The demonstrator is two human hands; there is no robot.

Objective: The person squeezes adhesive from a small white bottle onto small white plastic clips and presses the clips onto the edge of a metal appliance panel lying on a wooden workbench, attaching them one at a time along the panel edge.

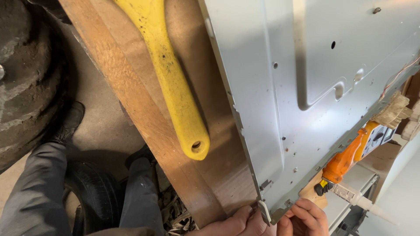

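A large grey sheet-metal panel (315, 87) with holes and pressed ridges lies across a wooden workbench (144, 109). At the bottom edge both hands meet at the panel's near corner. My left hand (232, 223) presses its fingertips against a small white clip (264, 210) on that corner. My right hand (306, 216) curls its fingers over the panel's edge just to the right. Only parts of both hands show.
A yellow tool handle (175, 83) with a hole at its end lies on the bench left of the panel. An orange caulking gun (350, 159) with a white nozzle sits at the right. My legs and shoes (65, 124), a tyre (94, 192) and the concrete floor are below left.
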